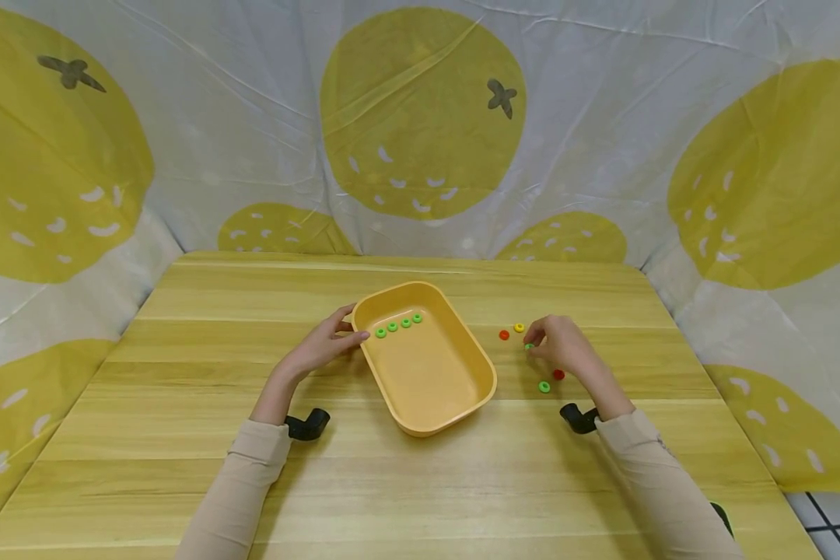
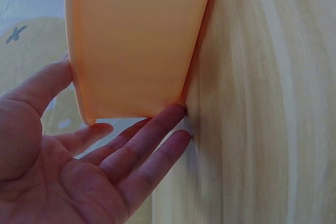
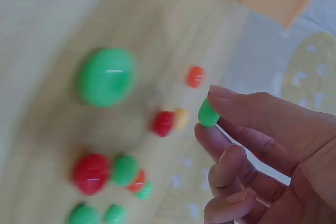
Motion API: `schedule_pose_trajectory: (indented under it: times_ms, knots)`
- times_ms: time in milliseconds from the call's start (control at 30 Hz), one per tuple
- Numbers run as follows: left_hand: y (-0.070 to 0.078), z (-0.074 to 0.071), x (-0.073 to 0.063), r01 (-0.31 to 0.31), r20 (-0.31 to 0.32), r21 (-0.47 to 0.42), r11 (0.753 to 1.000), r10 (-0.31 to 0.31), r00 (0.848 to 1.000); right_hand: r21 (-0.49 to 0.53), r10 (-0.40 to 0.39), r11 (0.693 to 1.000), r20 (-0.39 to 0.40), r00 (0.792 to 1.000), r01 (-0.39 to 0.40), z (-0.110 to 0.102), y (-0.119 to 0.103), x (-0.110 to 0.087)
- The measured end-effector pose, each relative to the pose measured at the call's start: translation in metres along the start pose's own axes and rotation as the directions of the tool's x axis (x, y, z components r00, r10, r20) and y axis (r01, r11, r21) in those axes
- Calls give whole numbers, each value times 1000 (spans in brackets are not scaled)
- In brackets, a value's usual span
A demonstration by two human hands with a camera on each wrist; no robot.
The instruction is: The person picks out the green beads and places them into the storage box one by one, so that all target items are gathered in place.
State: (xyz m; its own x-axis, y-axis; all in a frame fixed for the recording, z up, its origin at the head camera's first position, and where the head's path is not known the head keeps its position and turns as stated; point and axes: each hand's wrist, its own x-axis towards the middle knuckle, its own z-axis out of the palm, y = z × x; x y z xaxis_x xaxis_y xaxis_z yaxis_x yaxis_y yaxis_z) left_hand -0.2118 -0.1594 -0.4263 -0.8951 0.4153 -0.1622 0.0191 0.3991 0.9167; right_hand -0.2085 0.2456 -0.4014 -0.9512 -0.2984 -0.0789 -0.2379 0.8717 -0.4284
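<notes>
A yellow rectangular plastic tray (image 1: 427, 365) sits at an angle on the table, with a row of several small green rings (image 1: 393, 327) along its far-left end inside. My left hand (image 1: 327, 342) holds the tray's far-left corner, thumb at the rim and fingers against the outside; the left wrist view shows the tray's outer wall (image 2: 136, 45) beside them. To the right of the tray, my right hand (image 1: 563, 342) pinches a small green ring (image 3: 208, 115) between thumb and index finger, just above the tabletop.
Around the right hand lie loose rings: an orange one (image 1: 504, 335), a yellow one (image 1: 519, 328), a dark red one (image 1: 558, 375) and another green one (image 1: 544, 386). A lemon-print cloth (image 1: 420, 117) hangs behind the wooden table (image 1: 406, 498). A dark green-edged object (image 1: 722, 515) shows beside the right sleeve.
</notes>
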Motion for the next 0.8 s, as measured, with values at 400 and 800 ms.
schedule_pose_trajectory:
  times_ms: [400, 800]
  knots:
    - [2, -1, -2, 0, -2, -6, 1000, 0, 1000, 85, -22, 996, -28, 999, 25, -32, -55, 28]
    - [1, 0, -2, 10, -7, 8, 1000, -10, 1000, 110, -136, 984, -51, 989, 141, -32, -114, 60]
